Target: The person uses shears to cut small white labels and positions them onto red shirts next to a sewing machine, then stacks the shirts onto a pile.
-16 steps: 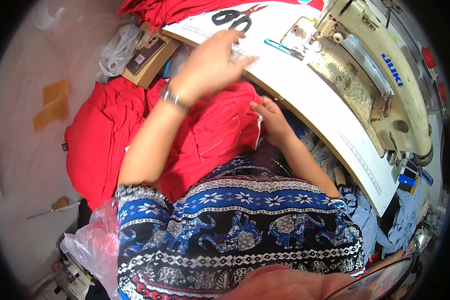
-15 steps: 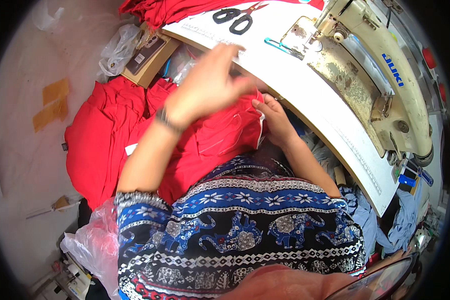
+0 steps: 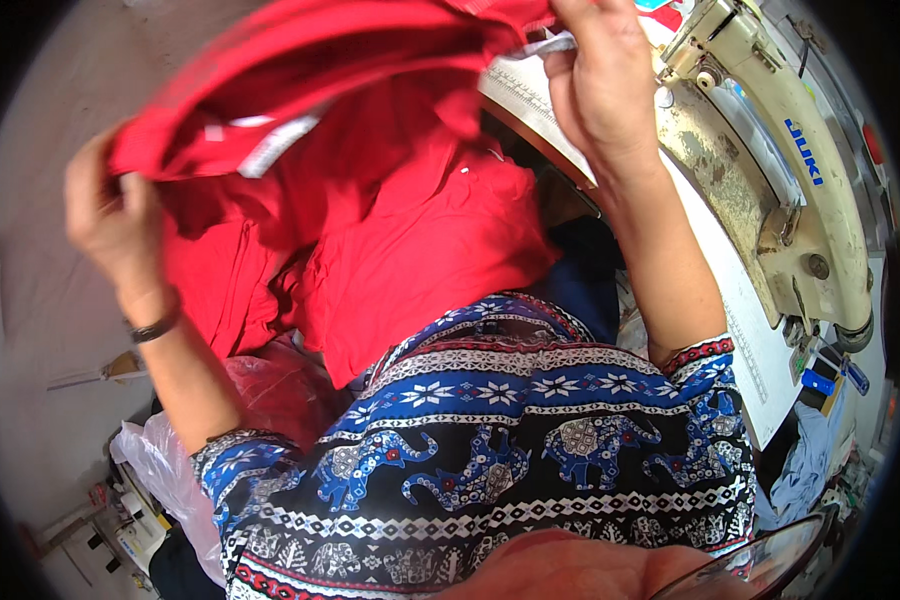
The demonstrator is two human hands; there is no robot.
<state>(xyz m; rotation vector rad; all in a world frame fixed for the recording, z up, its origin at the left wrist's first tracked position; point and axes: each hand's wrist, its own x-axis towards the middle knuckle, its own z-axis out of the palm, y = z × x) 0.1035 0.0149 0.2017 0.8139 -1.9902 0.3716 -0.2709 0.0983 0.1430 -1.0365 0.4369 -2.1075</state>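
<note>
A red knit garment (image 3: pixel 400 130) is stretched wide between my two hands, its opening spread and a white label (image 3: pixel 278 145) showing inside. At the far left, my left hand (image 3: pixel 118 215) pinches one end of its edge. My right hand (image 3: pixel 605 90) is raised at the upper right and grips the other end, where a whitish strip (image 3: pixel 545 46) sticks out by the fingers. The lower part of the red cloth (image 3: pixel 420 270) hangs down and lies over my lap. Where separate pieces of red cloth meet, I cannot tell.
A worn cream sewing machine (image 3: pixel 805 180) stands on the white table (image 3: pixel 735 290) to the right, its curved edge close to my right forearm. Blue cloth (image 3: pixel 805 455) hangs below the table's corner. A clear plastic bag (image 3: pixel 170 480) lies at the lower left, beside a pale wall (image 3: pixel 40 230).
Both hands have moved up and apart, left hand to the left and right hand to the right. The red garment is lifted and spread, now covering the scissors and the cardboard box.
</note>
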